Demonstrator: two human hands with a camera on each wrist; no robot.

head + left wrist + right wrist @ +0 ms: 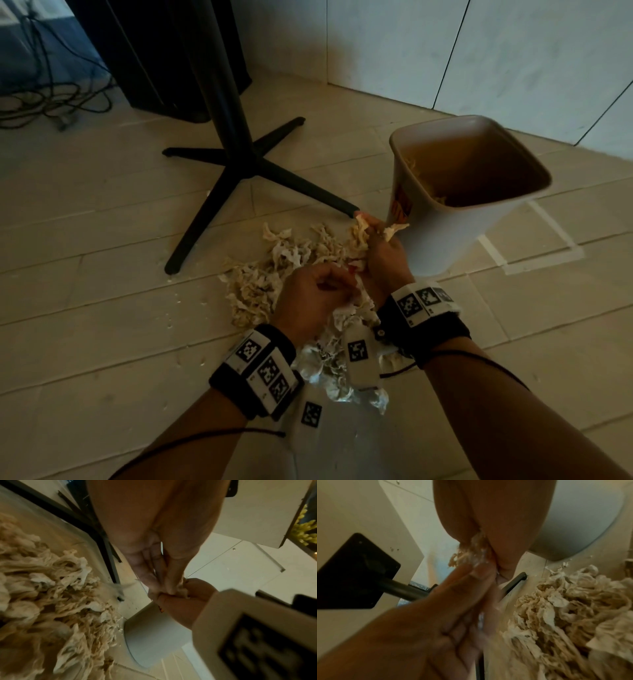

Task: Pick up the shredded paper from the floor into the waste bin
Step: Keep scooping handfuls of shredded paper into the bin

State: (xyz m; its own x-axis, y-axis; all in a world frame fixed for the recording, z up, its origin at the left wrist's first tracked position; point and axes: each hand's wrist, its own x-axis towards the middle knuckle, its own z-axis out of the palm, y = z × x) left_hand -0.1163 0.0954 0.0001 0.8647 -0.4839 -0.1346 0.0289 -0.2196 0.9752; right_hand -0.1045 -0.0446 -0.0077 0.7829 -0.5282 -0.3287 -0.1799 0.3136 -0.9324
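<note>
A heap of cream shredded paper (pixel 274 274) lies on the pale floor, also filling the left wrist view (pixel 60 601) and the right wrist view (pixel 573 608). The white waste bin (pixel 445 233) stands just right of it, tilted, with some shreds inside. My right hand (pixel 370 229) grips a clump of shreds (pixel 471 553) beside the bin's lower wall. My left hand (pixel 342 291) sits just behind it over the heap, fingers curled and pinching shreds (pixel 171 592). The two hands touch.
A black table pedestal with a cross base (pixel 239 161) stands behind the heap; one foot (pixel 349 209) ends right by my right hand. Cables (pixel 51 102) lie at the back left. White tape lines (pixel 548 253) mark the floor behind the bin. Walls close the back.
</note>
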